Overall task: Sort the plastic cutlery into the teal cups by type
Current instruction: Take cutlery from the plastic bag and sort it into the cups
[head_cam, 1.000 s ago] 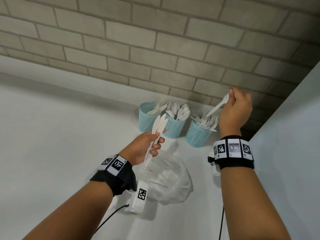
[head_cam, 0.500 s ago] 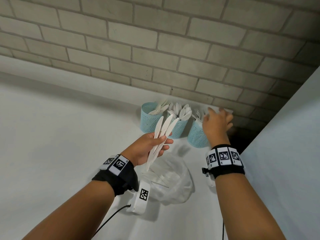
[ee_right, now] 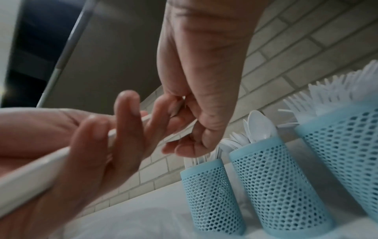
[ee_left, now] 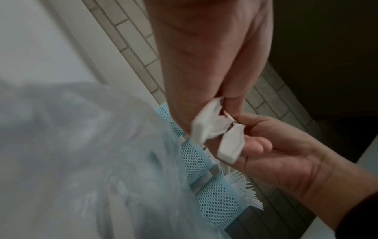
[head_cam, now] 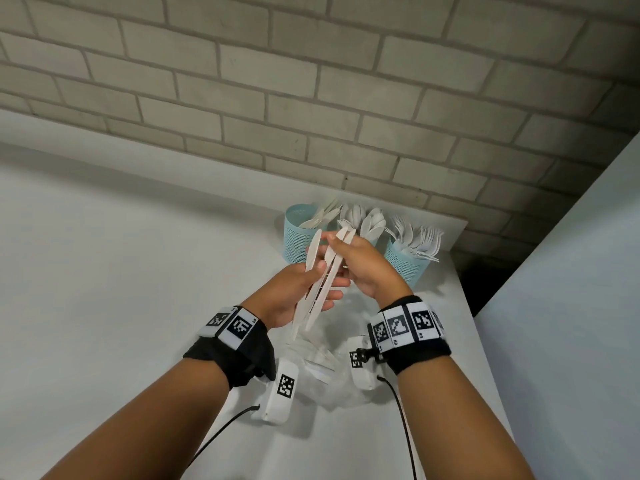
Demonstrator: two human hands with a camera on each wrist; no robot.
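Observation:
Three teal mesh cups stand in a row by the brick wall: the left cup holds knives, the middle cup spoons, the right cup forks. My left hand grips three white plastic knives upright in front of the cups. My right hand has come against them and pinches the upper part of one knife between thumb and fingers. In the head view both hands hide most of the middle cup. The knife handle ends show in the left wrist view.
A crumpled clear plastic bag with more white cutlery lies on the white table under my wrists. A grey brick wall stands right behind the cups. A pale panel rises at the right, with a dark gap beside it.
My right hand held a white utensil above the right cup, lowered to that cup, and now has come left without it to pinch the knives. My left hand kept its grip.

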